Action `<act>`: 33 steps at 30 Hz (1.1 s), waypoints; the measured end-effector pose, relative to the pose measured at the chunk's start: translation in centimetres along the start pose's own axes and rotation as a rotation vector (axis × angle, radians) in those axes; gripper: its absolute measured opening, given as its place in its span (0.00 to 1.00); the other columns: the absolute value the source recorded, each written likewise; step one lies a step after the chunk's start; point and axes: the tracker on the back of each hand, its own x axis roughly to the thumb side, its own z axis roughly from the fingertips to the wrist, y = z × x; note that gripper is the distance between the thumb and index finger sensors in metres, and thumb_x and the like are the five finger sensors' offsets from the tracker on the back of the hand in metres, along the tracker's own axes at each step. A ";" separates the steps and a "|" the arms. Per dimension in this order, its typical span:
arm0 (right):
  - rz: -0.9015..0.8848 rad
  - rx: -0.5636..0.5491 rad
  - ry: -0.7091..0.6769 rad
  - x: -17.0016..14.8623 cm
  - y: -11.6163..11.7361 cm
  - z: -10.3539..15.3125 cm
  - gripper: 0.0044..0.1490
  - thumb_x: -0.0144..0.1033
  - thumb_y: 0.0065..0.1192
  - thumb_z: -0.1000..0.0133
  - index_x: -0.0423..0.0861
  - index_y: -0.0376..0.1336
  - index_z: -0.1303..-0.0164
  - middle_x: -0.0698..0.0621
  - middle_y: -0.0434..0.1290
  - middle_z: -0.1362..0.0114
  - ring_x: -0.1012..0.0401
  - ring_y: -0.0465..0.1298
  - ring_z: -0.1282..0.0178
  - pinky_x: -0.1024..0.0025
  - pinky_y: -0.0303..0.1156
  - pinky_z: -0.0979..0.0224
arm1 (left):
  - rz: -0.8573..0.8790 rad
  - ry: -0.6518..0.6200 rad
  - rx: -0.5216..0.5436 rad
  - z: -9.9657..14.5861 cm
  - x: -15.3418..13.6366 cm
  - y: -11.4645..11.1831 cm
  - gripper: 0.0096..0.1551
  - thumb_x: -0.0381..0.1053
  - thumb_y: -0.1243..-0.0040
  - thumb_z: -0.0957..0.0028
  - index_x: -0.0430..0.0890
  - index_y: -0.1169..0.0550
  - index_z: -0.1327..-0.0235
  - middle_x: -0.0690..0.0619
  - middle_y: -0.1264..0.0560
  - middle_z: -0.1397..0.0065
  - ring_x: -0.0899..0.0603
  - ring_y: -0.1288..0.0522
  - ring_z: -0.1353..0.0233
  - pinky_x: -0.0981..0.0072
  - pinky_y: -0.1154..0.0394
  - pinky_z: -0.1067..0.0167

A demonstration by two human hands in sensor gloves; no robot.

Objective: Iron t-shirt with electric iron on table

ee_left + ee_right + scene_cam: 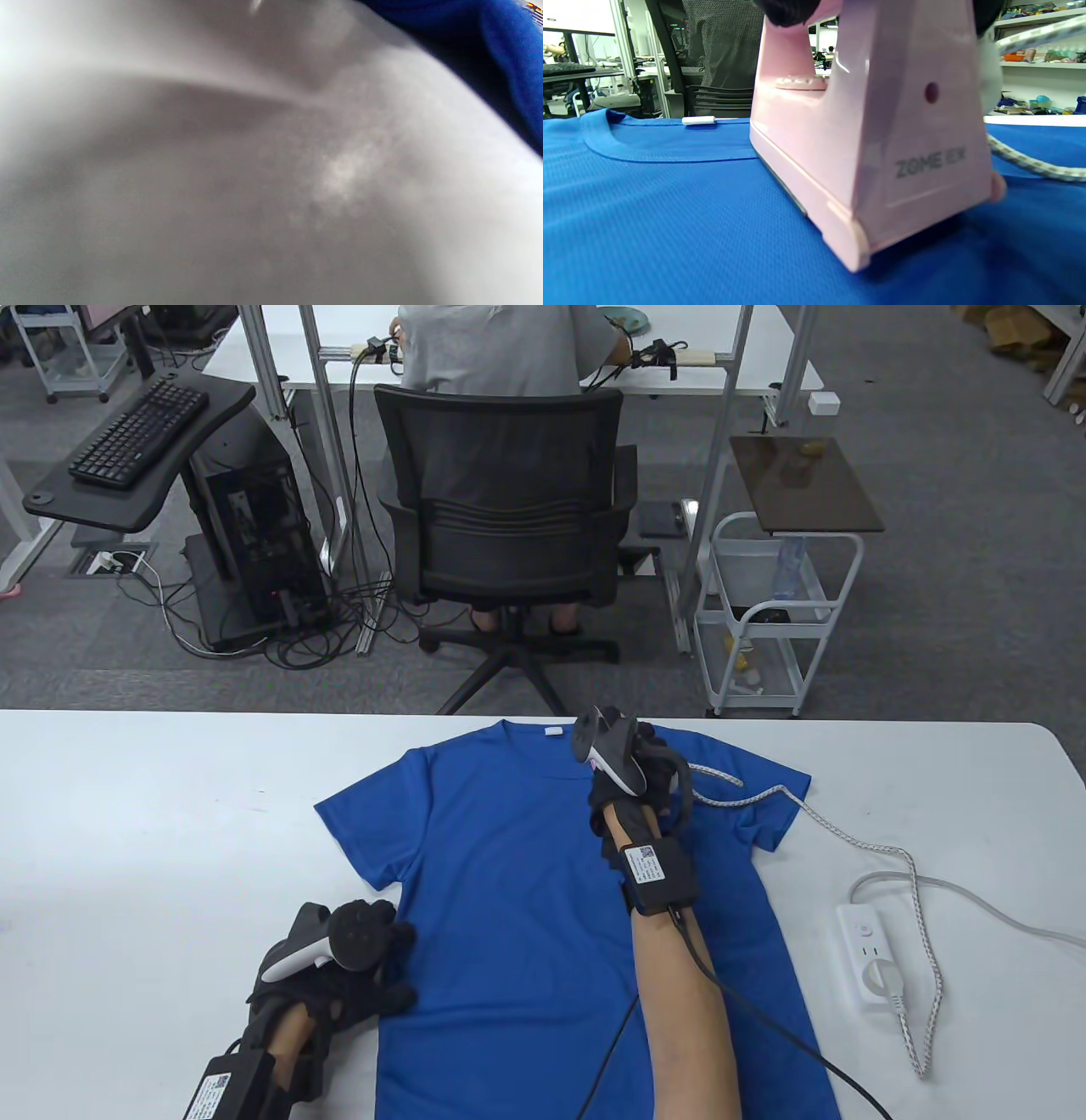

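A blue t-shirt [517, 891] lies flat on the white table [153, 797], collar at the far edge. My right hand [632, 780] grips the handle of a pink electric iron [878, 148], which rests flat on the shirt [670, 220] just right of the collar. In the table view the hand hides the iron. My left hand [365, 963] rests on the shirt's left edge below the sleeve, fingers on the cloth. The left wrist view is a blur of white table [212, 190] with a strip of blue cloth [509, 46] at the top right.
The iron's braided cord [857, 840] runs right across the table to a white power strip [870, 954] near the right edge. Beyond the far table edge are an office chair [509, 534] with a seated person and a white cart [776, 619].
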 end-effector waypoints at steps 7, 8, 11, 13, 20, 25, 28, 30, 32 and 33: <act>-0.052 -0.005 -0.039 -1.2 -0.1 0.8 0.37 0.32 0.52 0.40 0.59 0.48 0.19 0.34 0.61 0.19 0.38 0.72 0.32 0.43 0.69 0.31 | 0.002 0.002 -0.002 0.0 0.0 0.0 0.49 0.71 0.48 0.51 0.60 0.58 0.25 0.53 0.69 0.18 0.38 0.72 0.19 0.42 0.68 0.28; -0.059 0.003 -0.047 -1.6 -0.3 1.1 0.37 0.32 0.52 0.40 0.58 0.49 0.19 0.34 0.62 0.20 0.38 0.73 0.33 0.43 0.70 0.32 | 0.002 0.001 -0.001 0.0 0.0 0.0 0.49 0.70 0.48 0.51 0.60 0.58 0.25 0.53 0.69 0.18 0.38 0.72 0.19 0.42 0.68 0.28; -0.071 0.035 -0.071 -2.7 -0.7 1.9 0.37 0.31 0.53 0.40 0.58 0.50 0.20 0.33 0.63 0.21 0.38 0.74 0.33 0.42 0.70 0.33 | 0.005 0.000 0.000 0.0 0.0 0.0 0.49 0.70 0.48 0.51 0.60 0.57 0.25 0.53 0.68 0.17 0.38 0.71 0.19 0.42 0.67 0.28; -0.087 0.055 -0.083 -3.5 -0.9 2.3 0.38 0.31 0.55 0.41 0.59 0.50 0.20 0.33 0.64 0.21 0.39 0.74 0.34 0.43 0.71 0.33 | 0.006 -0.001 0.001 0.0 0.0 0.0 0.50 0.70 0.47 0.51 0.60 0.57 0.25 0.53 0.68 0.17 0.38 0.71 0.19 0.42 0.67 0.28; -0.194 0.019 -0.091 -7.0 -1.2 2.9 0.39 0.31 0.62 0.46 0.64 0.55 0.24 0.37 0.68 0.24 0.41 0.76 0.37 0.45 0.72 0.34 | 0.011 -0.001 -0.001 0.0 0.0 0.1 0.50 0.70 0.47 0.51 0.60 0.58 0.26 0.53 0.68 0.18 0.38 0.71 0.19 0.42 0.67 0.28; -0.154 -0.065 0.035 -8.8 -0.7 1.9 0.39 0.32 0.62 0.46 0.64 0.56 0.24 0.37 0.68 0.24 0.41 0.77 0.38 0.45 0.72 0.34 | 0.009 0.000 -0.001 0.0 0.0 0.1 0.50 0.70 0.47 0.51 0.60 0.58 0.26 0.53 0.69 0.18 0.38 0.71 0.19 0.42 0.68 0.28; -0.204 -0.061 0.085 -9.6 -0.5 1.1 0.38 0.33 0.62 0.46 0.63 0.56 0.24 0.37 0.68 0.24 0.42 0.76 0.38 0.46 0.72 0.34 | 0.009 0.000 -0.002 0.0 0.0 0.1 0.50 0.70 0.47 0.51 0.60 0.58 0.26 0.53 0.69 0.18 0.38 0.71 0.19 0.42 0.68 0.28; -0.241 -0.039 0.092 -9.6 -0.4 0.7 0.38 0.33 0.61 0.46 0.63 0.56 0.24 0.37 0.67 0.24 0.42 0.76 0.37 0.46 0.71 0.33 | 0.009 0.000 -0.001 0.0 0.0 0.1 0.50 0.70 0.47 0.51 0.60 0.58 0.26 0.53 0.68 0.18 0.38 0.71 0.19 0.42 0.67 0.28; -0.259 0.000 0.083 -9.6 -0.5 0.2 0.38 0.33 0.60 0.45 0.63 0.54 0.23 0.37 0.66 0.23 0.42 0.75 0.36 0.46 0.70 0.32 | 0.011 0.000 0.000 -0.1 0.0 0.1 0.50 0.70 0.47 0.51 0.60 0.59 0.26 0.53 0.68 0.18 0.38 0.71 0.19 0.42 0.67 0.28; -0.294 0.026 0.078 -9.6 -0.5 0.0 0.38 0.33 0.60 0.44 0.63 0.54 0.23 0.37 0.66 0.23 0.42 0.74 0.35 0.46 0.70 0.31 | 0.013 0.000 -0.002 -0.1 0.0 0.1 0.51 0.70 0.47 0.51 0.60 0.60 0.27 0.53 0.68 0.18 0.38 0.71 0.19 0.42 0.68 0.29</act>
